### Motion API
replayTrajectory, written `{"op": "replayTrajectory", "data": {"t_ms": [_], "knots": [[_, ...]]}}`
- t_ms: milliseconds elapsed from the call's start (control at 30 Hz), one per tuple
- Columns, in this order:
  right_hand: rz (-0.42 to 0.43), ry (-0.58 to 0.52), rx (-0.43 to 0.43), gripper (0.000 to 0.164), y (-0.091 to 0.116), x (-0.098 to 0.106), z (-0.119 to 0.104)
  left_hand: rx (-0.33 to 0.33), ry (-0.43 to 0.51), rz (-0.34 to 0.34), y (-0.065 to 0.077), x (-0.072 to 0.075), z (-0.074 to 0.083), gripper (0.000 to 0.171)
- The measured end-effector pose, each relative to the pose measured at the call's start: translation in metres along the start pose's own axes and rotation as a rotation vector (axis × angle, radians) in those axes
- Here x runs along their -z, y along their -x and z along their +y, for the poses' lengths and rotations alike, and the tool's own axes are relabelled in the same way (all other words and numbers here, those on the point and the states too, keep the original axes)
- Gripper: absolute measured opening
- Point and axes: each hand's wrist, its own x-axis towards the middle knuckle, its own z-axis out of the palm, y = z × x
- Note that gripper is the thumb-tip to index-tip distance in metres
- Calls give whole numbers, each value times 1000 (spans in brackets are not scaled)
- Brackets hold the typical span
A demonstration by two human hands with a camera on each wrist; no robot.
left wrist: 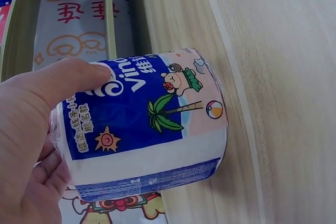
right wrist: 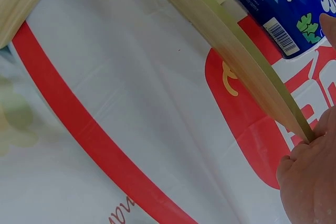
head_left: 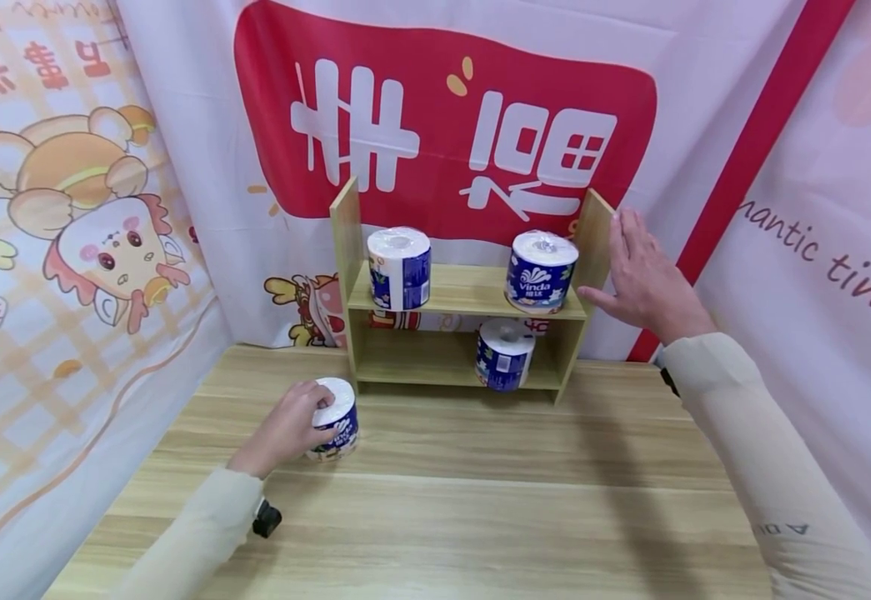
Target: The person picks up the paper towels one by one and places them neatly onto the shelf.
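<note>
A wrapped blue-and-white Vinda toilet roll [head_left: 345, 429] stands on the table just left of a small wooden shelf. My left hand [head_left: 283, 432] grips it, thumb on the printed side, fingers over the top and far side. In the left wrist view, the thumb lies across the logo of the toilet roll [left wrist: 136, 108], and the far fingers are partly hidden. Beside the right panel of the wooden shelf [head_left: 405, 357], my right hand [head_left: 645, 279] is raised with straight fingers and spread thumb. In the right wrist view it touches the upper end of the side panel [right wrist: 247, 66].
The upper shelf board bears one toilet roll [head_left: 399, 279] at the left and another [head_left: 542, 279] at the right. A third roll [head_left: 504, 358] sits on the lower board, toward the right. Printed cloth [head_left: 443, 117] hangs behind the wood-grain table [head_left: 480, 517].
</note>
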Motion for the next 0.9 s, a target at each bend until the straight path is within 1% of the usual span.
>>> {"op": "replayTrajectory", "data": {"t_ms": [267,433,567,667,900], "knots": [[4,2,1,122,0,0,-1,11,26,7,2,0,-2,42],[9,1,-3,123,-1,0,0,-11,48,20,0,1,-4,42],[7,-4,-6,123,0,0,0,-20,58,16,0,2,-4,40],[7,-4,-5,123,0,0,0,-18,57,8,1,3,-3,40],[6,2,-3,123,1,0,0,-43,43,6,3,5,-1,38]]}}
